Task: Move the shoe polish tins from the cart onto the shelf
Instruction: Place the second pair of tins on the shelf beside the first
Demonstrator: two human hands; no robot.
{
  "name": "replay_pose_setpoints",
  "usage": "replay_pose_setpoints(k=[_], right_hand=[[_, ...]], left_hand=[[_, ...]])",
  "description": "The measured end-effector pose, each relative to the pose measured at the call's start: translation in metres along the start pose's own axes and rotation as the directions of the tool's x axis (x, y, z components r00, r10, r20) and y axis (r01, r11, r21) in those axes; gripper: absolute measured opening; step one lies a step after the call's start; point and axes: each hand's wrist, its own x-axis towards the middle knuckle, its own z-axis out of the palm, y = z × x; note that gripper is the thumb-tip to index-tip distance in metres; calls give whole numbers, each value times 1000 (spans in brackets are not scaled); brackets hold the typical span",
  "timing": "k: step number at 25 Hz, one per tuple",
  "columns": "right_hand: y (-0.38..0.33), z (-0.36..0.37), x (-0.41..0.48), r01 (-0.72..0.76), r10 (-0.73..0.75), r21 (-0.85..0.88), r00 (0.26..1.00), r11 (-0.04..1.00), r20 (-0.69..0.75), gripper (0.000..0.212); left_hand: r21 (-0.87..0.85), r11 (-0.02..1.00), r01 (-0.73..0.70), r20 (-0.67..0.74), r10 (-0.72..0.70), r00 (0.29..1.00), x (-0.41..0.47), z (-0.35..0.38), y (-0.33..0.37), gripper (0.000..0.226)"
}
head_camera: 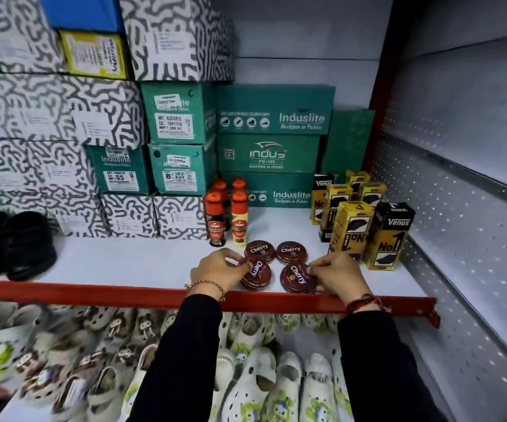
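Observation:
Several round dark-red "Cherry" shoe polish tins lie flat on the white shelf (124, 263), near its red front edge. Two stand at the back (259, 251) (291, 251). My left hand (218, 271) grips the front left tin (256, 274) by its left rim. My right hand (339, 275) holds the front right tin (296, 278) at its right rim. Both front tins rest on the shelf, a little tilted. The cart is out of view.
Liquid polish bottles (226, 219) stand just behind the tins. Yellow and black Venus boxes (368, 226) stand at the right. Green and patterned shoe boxes (179, 166) fill the back. Black shoes (14, 243) sit at the left. White clogs (246, 376) fill the lower shelf.

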Motion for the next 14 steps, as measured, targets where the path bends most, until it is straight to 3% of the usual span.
replay_pose_setpoints(k=[4, 11, 14], right_hand=[[-3, 4, -7, 10, -10, -1, 1000, 1000, 4, 9], [-6, 0, -8, 54, -48, -124, 997, 991, 58, 24], [-8, 1, -7, 153, -134, -234, 986, 960, 96, 45]], left_hand=[[85, 995, -58, 84, 51, 995, 1, 4, -4, 33], [175, 980, -94, 141, 69, 988, 9, -1, -5, 34], [122, 978, -171, 173, 149, 974, 13, -1, -6, 40]])
